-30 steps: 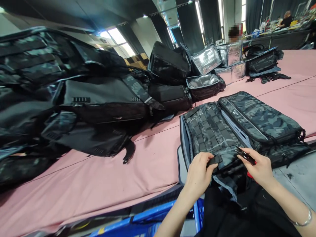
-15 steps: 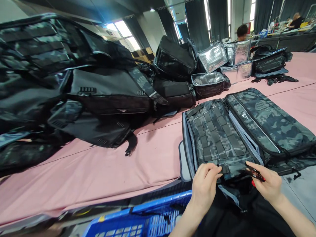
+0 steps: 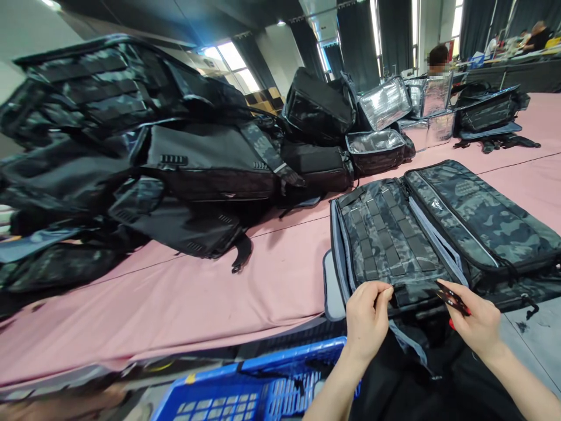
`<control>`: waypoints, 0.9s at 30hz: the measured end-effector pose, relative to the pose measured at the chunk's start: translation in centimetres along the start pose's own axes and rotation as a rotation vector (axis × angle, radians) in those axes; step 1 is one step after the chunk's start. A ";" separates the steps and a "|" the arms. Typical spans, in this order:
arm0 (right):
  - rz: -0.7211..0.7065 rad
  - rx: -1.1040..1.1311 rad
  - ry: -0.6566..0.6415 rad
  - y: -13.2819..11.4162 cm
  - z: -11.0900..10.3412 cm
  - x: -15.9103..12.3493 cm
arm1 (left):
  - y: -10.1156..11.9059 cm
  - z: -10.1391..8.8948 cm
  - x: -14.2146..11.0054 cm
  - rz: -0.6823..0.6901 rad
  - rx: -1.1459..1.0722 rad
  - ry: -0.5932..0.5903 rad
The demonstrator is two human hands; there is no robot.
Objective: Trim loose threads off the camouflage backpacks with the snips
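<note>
A dark camouflage backpack [image 3: 390, 234] lies opened out on the pink-covered table, its panel with rows of webbing on the left and a zipped, logoed panel on the right. At the near edge of the webbing panel, my left hand [image 3: 364, 318] is closed in a pinch; what sits between thumb and finger is too small to make out. Thread snips [image 3: 454, 301] with black blades and a bit of red are in my closed right hand [image 3: 481, 324]. Their tips point up and left, over the near corner of the webbing panel.
Black and camouflage bags [image 3: 210, 164] are heaped along the left and back of the pink table [image 3: 280, 269]. Silver-lined bags [image 3: 385, 104] stand farther off. Below the front edge is a blue plastic basket [image 3: 263, 365]. A person [image 3: 438, 58] is beyond the table.
The view has shifted slightly left. My left hand has drawn a little away from the short black strap at the panel's edge, its pinch tighter. My right hand still holds the snips.
</note>
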State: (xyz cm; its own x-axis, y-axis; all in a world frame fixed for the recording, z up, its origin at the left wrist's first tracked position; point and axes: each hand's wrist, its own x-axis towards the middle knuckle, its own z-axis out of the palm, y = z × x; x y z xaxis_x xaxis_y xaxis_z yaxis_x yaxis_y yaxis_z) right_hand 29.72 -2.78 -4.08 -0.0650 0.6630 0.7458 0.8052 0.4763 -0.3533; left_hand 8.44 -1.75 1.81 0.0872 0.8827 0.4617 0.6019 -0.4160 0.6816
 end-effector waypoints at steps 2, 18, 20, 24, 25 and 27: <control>0.009 -0.006 0.002 0.0 0.1 0.1 | 0.0 -0.1 0.2 -0.025 -0.004 -0.028; 0.122 0.038 0.119 1.1 2.4 4.9 | -3.9 0.1 -6.1 -0.471 -0.357 0.544; 0.141 0.059 0.109 0.9 2.6 5.2 | -4.5 1.0 -7.4 -0.485 -0.291 0.420; 0.293 0.164 0.068 -0.6 1.9 4.3 | -4.8 2.8 -7.3 -0.481 -0.222 0.318; 0.306 0.201 0.048 -1.2 1.6 3.8 | -4.6 3.1 -6.9 -0.476 -0.202 0.315; 0.262 0.274 -0.015 -2.1 1.2 2.6 | -4.2 3.4 -5.9 -0.428 -0.137 0.303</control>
State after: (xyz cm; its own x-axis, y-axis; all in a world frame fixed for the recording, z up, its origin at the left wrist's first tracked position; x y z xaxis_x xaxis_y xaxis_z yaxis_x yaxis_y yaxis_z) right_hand 27.14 -1.35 -2.03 0.1120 0.7902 0.6026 0.6082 0.4250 -0.6704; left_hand 8.10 -4.43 -5.71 -0.3879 0.8856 0.2554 0.4223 -0.0756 0.9033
